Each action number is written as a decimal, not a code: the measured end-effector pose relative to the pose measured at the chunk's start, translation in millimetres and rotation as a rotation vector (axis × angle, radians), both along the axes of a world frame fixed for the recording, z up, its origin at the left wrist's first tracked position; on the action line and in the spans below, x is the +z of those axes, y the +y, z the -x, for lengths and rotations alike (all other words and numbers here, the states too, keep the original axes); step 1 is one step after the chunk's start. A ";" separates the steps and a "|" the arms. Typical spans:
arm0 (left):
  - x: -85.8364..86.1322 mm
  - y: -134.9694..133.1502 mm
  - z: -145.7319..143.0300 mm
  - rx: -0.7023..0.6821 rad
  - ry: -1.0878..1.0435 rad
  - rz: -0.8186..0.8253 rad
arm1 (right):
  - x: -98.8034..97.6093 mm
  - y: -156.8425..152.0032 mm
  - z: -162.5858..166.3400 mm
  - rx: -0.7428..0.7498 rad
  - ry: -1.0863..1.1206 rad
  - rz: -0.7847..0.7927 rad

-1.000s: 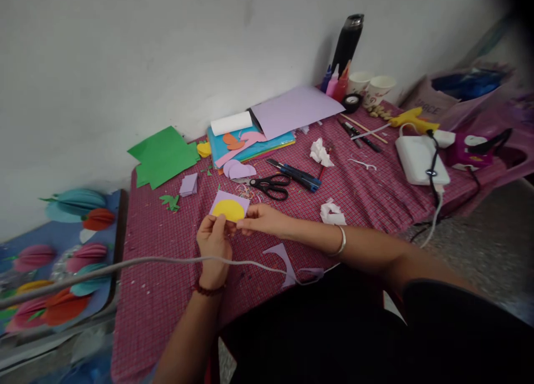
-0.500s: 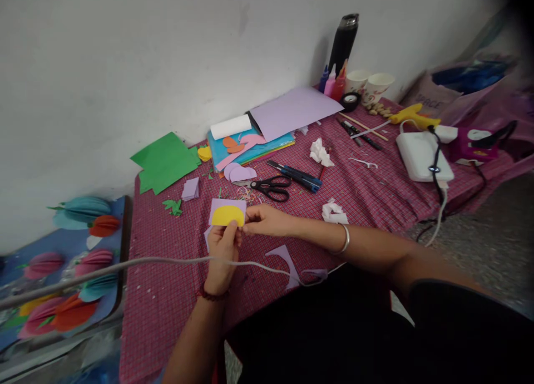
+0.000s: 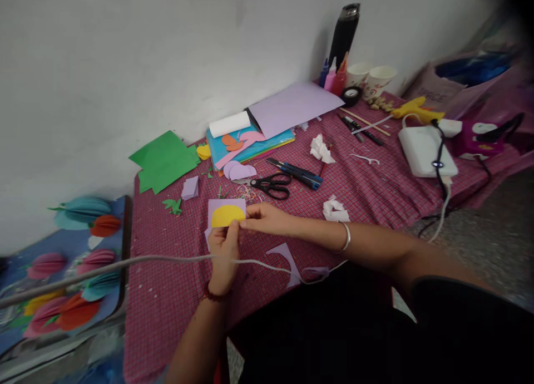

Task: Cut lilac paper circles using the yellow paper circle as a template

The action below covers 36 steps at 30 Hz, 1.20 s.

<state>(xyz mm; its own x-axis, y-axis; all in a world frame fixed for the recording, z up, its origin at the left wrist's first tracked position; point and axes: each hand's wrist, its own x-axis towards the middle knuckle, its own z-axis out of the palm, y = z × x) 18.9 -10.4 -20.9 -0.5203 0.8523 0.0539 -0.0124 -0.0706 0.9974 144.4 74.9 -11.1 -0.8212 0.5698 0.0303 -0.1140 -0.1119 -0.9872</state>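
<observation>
A yellow paper cut-out [image 3: 227, 214] with a rounded top lies on a lilac paper piece [image 3: 214, 203]. My left hand [image 3: 223, 246] pinches both from below, thumb on the yellow piece's lower edge. From the right, my right hand [image 3: 267, 218] is closed at the right edge of the papers, its fingertips touching their corner. Another lilac piece shows partly behind my left fingers. Just beyond the hands lie black-handled scissors [image 3: 275, 186], a blue and black utility knife [image 3: 301, 174], rounded lilac cut-outs [image 3: 238, 170] and thin coloured scraps [image 3: 246, 192].
Green sheets [image 3: 164, 160], small lilac pieces [image 3: 190, 187] and a lilac sheet [image 3: 298, 107] lie around the checked tablecloth [image 3: 162, 295]. A pale cable [image 3: 167, 259] crosses in front of my left wrist. A yellow glue gun [image 3: 417, 111] and white box [image 3: 425, 151] are at right.
The view has shifted slightly. Both hands keep hold of the papers, with my right fingertips a little further over the right corner of the yellow piece.
</observation>
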 end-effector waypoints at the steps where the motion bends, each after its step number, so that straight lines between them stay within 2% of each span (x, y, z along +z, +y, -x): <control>1: -1.1 -0.2 -0.3 -0.009 -0.002 0.000 | -1.8 -0.3 0.8 -0.017 -0.007 -0.005; 6: -2.2 -0.9 -1.4 -0.011 -0.029 -0.018 | -7.6 -1.7 3.0 -0.045 -0.003 -0.007; 15: 2.5 -3.0 -1.1 0.024 0.019 -0.056 | 2.1 -0.2 -1.9 -0.034 -0.013 0.051; 18: 2.1 -3.2 -1.2 0.020 -0.035 -0.066 | 1.4 -0.7 -1.9 -0.024 -0.009 0.049; 22: 5.1 -0.6 -0.8 0.010 -0.198 0.003 | -3.4 1.1 -0.9 0.006 -0.044 -0.111; 26: 13.0 3.7 0.9 -0.065 -0.294 0.081 | -6.7 4.4 -2.1 0.030 -0.077 -0.211; 29: 18.1 6.6 1.1 -0.103 -0.363 0.125 | -3.3 6.4 -3.3 0.018 -0.104 -0.290; 31: 20.1 8.3 1.3 -0.074 -0.402 0.118 | 2.7 10.5 -5.1 0.017 -0.109 -0.333; 34: 22.8 9.6 6.3 0.030 -0.461 0.053 | 15.3 27.3 -17.1 -0.015 -0.176 -0.535; 35: 24.1 9.5 9.7 0.066 -0.481 0.028 | 19.2 35.8 -24.7 -0.074 -0.237 -0.661; 36: 25.7 9.0 13.8 0.097 -0.501 0.006 | 22.2 45.1 -34.0 -0.199 -0.320 -0.754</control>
